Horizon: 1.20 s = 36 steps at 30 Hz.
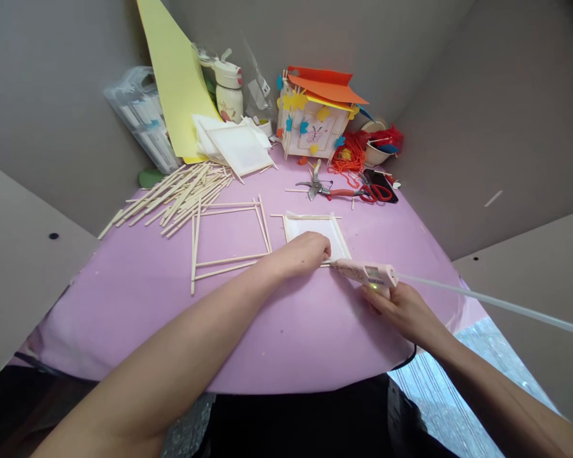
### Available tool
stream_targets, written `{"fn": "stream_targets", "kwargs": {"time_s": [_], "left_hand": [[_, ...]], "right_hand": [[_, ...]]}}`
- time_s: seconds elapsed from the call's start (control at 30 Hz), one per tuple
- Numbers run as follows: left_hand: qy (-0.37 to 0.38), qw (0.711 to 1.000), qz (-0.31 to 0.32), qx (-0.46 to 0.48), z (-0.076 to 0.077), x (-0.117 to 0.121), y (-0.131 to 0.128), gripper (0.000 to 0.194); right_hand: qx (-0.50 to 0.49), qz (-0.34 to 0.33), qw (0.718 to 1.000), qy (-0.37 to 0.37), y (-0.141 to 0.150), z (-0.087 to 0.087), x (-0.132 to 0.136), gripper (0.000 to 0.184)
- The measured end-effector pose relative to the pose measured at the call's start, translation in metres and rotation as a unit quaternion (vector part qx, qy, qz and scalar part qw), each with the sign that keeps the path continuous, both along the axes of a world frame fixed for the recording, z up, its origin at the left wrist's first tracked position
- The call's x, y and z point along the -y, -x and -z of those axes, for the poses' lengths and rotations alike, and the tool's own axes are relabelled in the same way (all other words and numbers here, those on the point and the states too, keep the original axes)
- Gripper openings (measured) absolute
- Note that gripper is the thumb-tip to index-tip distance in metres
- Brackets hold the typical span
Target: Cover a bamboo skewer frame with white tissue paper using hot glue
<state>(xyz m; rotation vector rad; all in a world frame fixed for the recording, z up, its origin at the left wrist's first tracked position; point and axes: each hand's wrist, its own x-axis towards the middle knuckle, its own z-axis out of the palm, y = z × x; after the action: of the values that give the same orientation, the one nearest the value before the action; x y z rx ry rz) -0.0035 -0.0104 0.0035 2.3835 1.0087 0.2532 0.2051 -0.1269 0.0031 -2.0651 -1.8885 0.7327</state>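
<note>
My right hand (405,308) is wrapped around the handle of a pale pink glue gun (363,272); a small light glows on it and a long clear glue stick (487,299) trails from its back. The gun's tip points at the near edge of a small frame of wooden sticks with a white sheet (310,226) in it. Over that frame rests my left hand (308,251), fingers curled down by the near edge, close to the tip; what they pinch is hidden. Left of it lies an open square frame of wooden sticks (232,259), partly under my left forearm.
Behind lie a pile of wooden sticks (186,194), pruning shears (318,187), red scissors (377,193) and a dark phone (384,184). A decorated stick house (315,124), orange yarn (351,152), a bottle (229,98) and yellow card (176,76) stand near the grey walls.
</note>
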Motion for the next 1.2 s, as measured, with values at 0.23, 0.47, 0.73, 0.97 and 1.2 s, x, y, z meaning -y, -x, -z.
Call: {"fn": "stream_targets", "kwargs": {"time_s": [0.23,0.47,0.73,0.97,1.2], "left_hand": [[-0.003,1.000,0.019,0.017,0.009,-0.004,0.003,0.022],[0.002,0.999,-0.007,0.041,0.009,0.000,0.005,0.025],[0.039,0.998,-0.010,0.054,0.001,0.000,0.009,0.021],[0.033,0.998,0.008,0.055,-0.001,0.000,0.010,0.016],[0.037,0.997,0.007,0.060,-0.001,-0.001,0.010,0.016]], "right_hand": [[-0.001,-0.004,1.000,-0.018,0.000,0.002,0.002,0.048],[0.004,0.010,1.000,-0.005,0.001,0.000,0.003,0.049],[-0.013,0.000,1.000,-0.007,0.007,-0.001,0.006,0.050],[-0.022,-0.018,1.000,0.000,0.015,0.001,0.001,0.051],[-0.021,-0.016,1.000,-0.012,0.017,0.000,0.000,0.048]]}}
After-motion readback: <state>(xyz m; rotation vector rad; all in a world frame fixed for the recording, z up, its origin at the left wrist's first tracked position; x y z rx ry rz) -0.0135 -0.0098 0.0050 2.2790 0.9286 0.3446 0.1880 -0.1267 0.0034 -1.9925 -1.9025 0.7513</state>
